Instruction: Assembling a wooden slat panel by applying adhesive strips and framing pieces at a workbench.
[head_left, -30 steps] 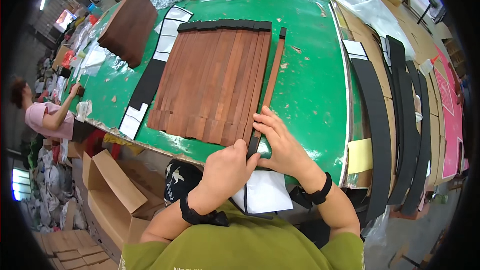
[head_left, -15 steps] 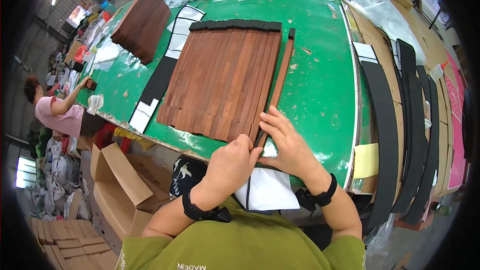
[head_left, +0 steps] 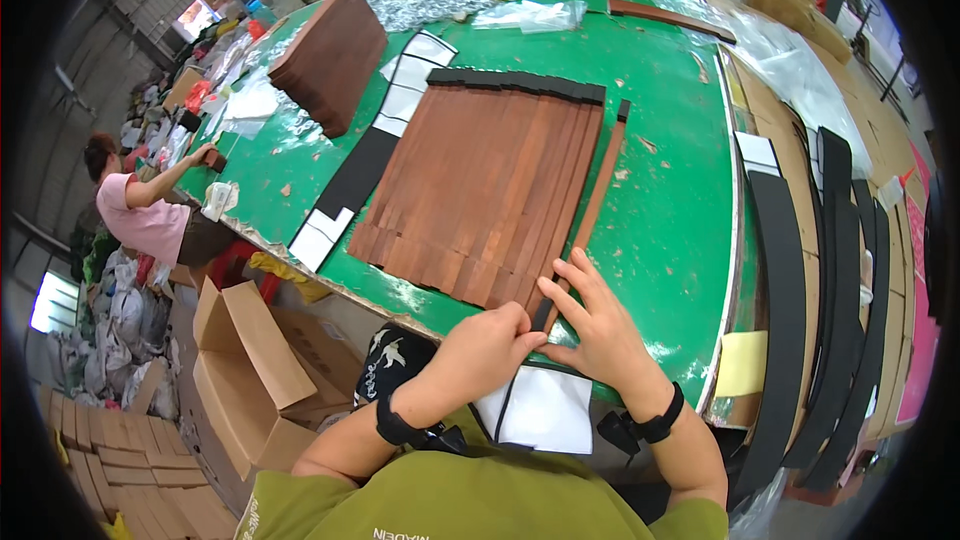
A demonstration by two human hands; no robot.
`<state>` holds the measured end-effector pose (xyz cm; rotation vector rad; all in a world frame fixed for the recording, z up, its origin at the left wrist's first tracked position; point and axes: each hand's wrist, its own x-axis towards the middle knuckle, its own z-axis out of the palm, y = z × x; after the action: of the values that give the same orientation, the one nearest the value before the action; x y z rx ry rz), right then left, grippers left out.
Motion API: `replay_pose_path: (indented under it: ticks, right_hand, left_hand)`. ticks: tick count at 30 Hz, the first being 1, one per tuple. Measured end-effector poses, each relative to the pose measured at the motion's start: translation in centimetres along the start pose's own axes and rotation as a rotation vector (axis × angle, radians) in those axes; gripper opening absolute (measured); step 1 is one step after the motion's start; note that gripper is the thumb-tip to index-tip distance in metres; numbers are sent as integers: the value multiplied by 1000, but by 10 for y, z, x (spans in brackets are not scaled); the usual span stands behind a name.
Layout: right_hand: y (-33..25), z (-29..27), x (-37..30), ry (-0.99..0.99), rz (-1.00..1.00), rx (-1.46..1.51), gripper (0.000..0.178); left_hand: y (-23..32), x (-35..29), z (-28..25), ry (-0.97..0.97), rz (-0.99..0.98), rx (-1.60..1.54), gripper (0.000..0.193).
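A narrow reddish-brown wooden strip [head_left: 601, 180] with a black far tip lies on the green table, right of a panel of similar strips [head_left: 470, 200]. At its near end sits a small black piece [head_left: 542, 314]. My left hand [head_left: 487, 348] is closed in a pinch beside that black piece; its fingertips hide whatever they hold. My right hand [head_left: 607, 328] has its fingers stretched and apart, lying across the near part of the strip, with the thumb close to my left thumb. A black band [head_left: 467, 79] runs along the panel's far edge.
A stack of brown wood [head_left: 330, 60] stands far left, near a black-and-white strip [head_left: 352, 172]. Long black strips [head_left: 775, 270] lie on cardboard at right. A white sheet [head_left: 545, 410] is at the table's near edge. An open carton [head_left: 245, 380] and another person [head_left: 140, 205] are left.
The view has shifted, so the table appears lower and further right. Both hands stay at the strip's near end. Another person's hands now show at the far edge.
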<state>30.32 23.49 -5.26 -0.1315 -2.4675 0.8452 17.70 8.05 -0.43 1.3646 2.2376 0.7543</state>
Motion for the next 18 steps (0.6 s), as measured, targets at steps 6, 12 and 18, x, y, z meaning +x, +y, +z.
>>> replay_pose_path:
  ticks: [6,12,18]
  right_hand:
    - [1,-2,1,-5,-6,-2,78]
    - [3,-1,2,8,1,56,86]
    - [5,2,-3,31,4,150,71]
  left_hand:
    - [6,-10,11,133,99,228,31]
    - [7,-7,13,172,134,310,28]
    - [16,-9,10,166,161,299,23]
